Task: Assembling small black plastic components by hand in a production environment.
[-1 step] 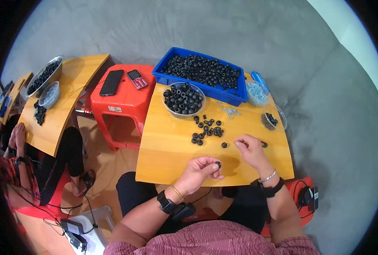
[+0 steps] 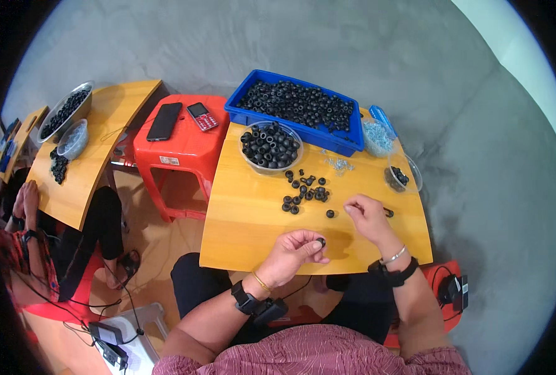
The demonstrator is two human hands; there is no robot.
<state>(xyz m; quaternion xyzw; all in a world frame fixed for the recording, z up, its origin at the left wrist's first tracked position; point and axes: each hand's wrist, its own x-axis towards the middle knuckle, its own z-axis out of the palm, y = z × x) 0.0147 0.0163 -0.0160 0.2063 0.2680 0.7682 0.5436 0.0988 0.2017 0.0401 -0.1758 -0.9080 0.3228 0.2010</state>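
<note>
A small black ring (image 2: 320,241) is being pinched by the left hand (image 2: 293,253) above the desk (image 2: 240,231), near the bowl (image 2: 270,146); the right hand (image 2: 367,215) is being held loosely curled, its grip unclear.

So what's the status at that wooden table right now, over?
Left hand pinching one small black ring. Right hand resting on the table, fingers curled, grip unclear. Loose black rings just ahead, nothing between.
</note>
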